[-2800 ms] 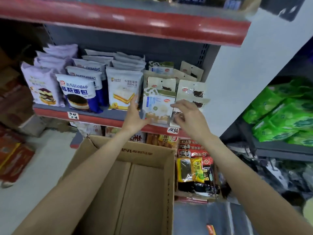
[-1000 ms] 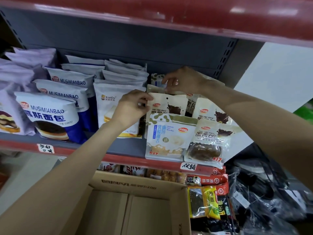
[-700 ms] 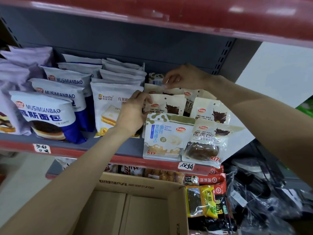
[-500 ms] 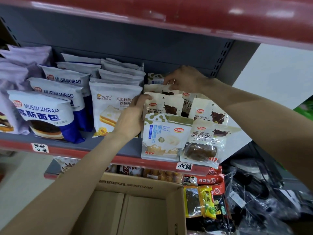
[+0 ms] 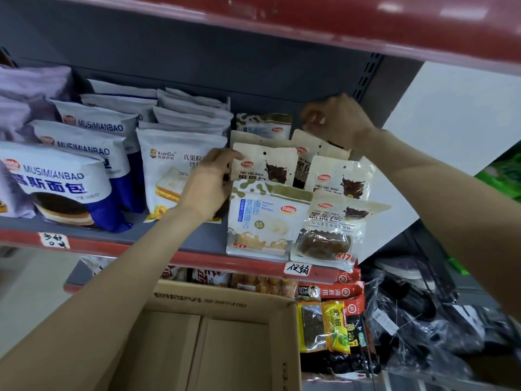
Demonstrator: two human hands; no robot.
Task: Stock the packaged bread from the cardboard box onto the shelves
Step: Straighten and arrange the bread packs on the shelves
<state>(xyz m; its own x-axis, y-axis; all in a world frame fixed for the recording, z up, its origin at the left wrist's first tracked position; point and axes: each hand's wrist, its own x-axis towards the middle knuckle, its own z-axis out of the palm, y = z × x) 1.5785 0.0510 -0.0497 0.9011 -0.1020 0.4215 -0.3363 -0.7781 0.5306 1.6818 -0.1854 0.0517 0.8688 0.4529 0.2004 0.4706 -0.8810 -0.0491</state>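
Left hand (image 5: pixel 207 187) pressed flat, fingers apart, against the beige bread packets (image 5: pixel 265 165) standing on the grey shelf (image 5: pixel 174 235). Right hand (image 5: pixel 337 119) curled at the rear packets; grip impossible to tell. Cardboard box (image 5: pixel 225 334) below, open.

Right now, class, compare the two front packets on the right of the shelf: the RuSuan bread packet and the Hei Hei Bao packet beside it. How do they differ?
The RuSuan bread packet has a blue label panel and pale bread; the Hei Hei Bao packet shows a dark brown bun through its clear window. The RuSuan packet stands straighter, while the Hei Hei Bao packet tilts and overhangs the shelf edge. Both carry a red K17 mark and the same red oval logo.
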